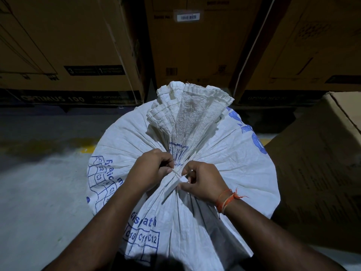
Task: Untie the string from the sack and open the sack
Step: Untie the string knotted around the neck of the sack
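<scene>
both hands curled at the gathered neck of the sack (195,222), left hand (151,169) pinching the string (175,173) to hold the knot taut, right hand (203,181) gripping a white strip (176,185) just beside it, seemingly to work it loose.

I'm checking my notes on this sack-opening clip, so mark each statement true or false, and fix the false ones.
1. The white woven sack is tied shut at its gathered neck. True.
2. Only the right hand touches the neck. False: the left hand is there too, pinching the thin string.
3. The sack's printing is red. False: it is blue.
4. An orange thread band circles the right wrist. True.
5. Brown cardboard boxes stand behind the sack. True.
</scene>
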A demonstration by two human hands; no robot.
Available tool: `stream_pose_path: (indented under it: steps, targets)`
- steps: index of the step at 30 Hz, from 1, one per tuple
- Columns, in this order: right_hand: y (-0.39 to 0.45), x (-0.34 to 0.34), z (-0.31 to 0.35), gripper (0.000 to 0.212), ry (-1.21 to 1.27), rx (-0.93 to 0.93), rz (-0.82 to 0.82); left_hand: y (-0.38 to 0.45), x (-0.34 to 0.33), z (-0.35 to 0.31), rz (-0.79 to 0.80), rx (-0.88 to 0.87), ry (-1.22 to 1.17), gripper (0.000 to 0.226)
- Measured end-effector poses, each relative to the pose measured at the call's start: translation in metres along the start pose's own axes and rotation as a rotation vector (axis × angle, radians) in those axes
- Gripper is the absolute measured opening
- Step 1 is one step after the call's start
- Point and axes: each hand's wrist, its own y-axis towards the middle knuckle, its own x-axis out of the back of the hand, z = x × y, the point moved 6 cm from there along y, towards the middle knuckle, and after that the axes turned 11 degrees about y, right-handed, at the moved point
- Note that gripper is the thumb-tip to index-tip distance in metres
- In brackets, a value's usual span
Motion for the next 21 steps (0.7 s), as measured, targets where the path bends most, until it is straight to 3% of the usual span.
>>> stream_pose_path:
  steps: [14,19,21]
  targets:
    - [-0.010,0.015,-0.006,0.018,-0.022,-0.025,0.027,-0.004,0.006,0.015,-0.021,0.071,-0.038,0.012]
    - [-0.020,0.030,-0.010,0.029,0.047,-0.066,-0.117,-0.009,0.008,0.003,-0.131,0.071,0.062,0.014]
    - [-0.025,0.037,-0.014,0.017,0.037,-0.079,-0.147,-0.014,0.011,-0.009,-0.241,0.057,0.124,0.018]
